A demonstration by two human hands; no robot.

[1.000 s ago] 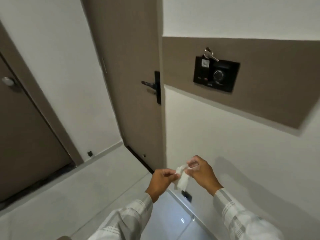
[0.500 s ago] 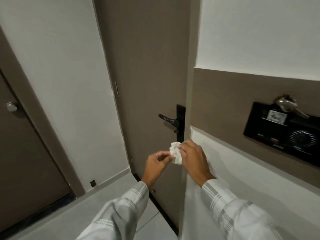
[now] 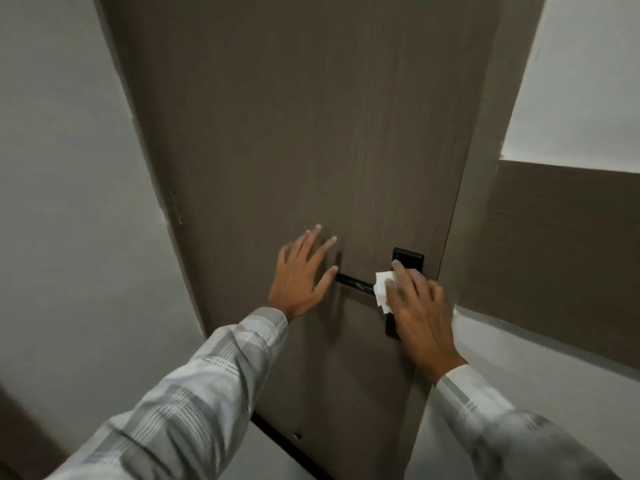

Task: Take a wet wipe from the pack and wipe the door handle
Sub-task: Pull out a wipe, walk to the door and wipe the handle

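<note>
Dim, soft motion blur, wide-angle edge distortion.

The door (image 3: pixel 294 133) is set between a wall (image 3: pixel 62 168) on its left and a panelled wall (image 3: pixel 561 237) on its right. The door handle (image 3: pixel 353 283) is mounted near the door's right edge. The left hand (image 3: pixel 301 275) is spread on the door just left of the handle. The wet wipe (image 3: pixel 382 289) is pressed onto the handle under the right hand (image 3: pixel 419 306).
</note>
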